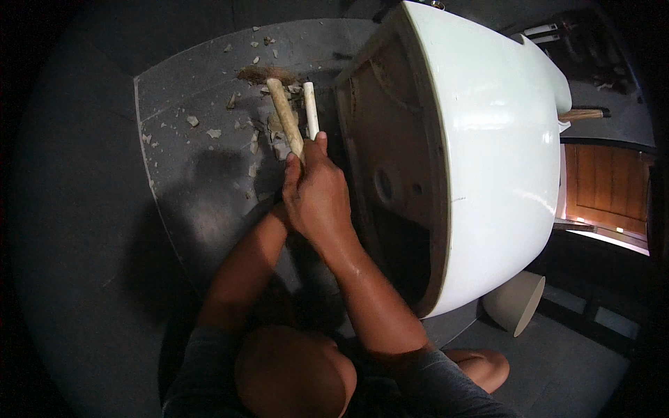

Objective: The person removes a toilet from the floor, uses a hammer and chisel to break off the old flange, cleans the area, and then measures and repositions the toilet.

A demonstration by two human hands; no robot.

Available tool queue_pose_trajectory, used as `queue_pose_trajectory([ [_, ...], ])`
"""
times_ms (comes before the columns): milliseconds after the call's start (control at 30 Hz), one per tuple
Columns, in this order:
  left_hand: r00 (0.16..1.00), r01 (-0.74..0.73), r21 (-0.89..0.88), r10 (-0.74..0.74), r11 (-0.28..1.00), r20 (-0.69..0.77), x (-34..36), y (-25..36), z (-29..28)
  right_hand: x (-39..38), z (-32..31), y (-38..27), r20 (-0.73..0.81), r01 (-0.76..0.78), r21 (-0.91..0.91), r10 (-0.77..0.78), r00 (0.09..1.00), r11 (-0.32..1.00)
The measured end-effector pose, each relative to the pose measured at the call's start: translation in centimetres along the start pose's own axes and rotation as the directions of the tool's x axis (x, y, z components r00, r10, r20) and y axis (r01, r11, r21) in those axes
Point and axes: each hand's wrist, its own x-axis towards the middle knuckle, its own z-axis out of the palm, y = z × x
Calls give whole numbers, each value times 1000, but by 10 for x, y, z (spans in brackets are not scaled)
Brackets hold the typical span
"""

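Tan rod (285, 115) is in the grasp of my right hand (317, 187), thumb and fingers wrapped round its near end, its far end pointing away over the tiles (191, 90). Just beside it, to its right, a white rod (311, 108) runs up from behind the same hand; I can't tell from here which hand has it. My left forearm (244, 259) crosses underneath, and the left hand is hidden behind the right, so I can't tell its grip.

Both rods lie between loose chips (214, 133) on the left and the toilet (498, 146) on the right, whose hollow underside faces them. Beyond the tan rod's tip is a brown patch (265, 73).

I'd judge the step in hand to be handling these two rods over the rubble, with no contact against the toilet that I can make out. To my mind, the next move calls for a firm right grip, the two rods kept apart, and knuckles held well off the toilet's rim (440, 174).
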Motion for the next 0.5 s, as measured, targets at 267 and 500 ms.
queue_pose_trajectory([
  [267,998,53,-60,-55,997,-27,-10,15,1,14,9,1,96,-171,-152,186,978,974],
  [500,992,109,-94,-114,990,-50,-22,27,3,12,6,8,195,-217,-193,254,947,957],
])
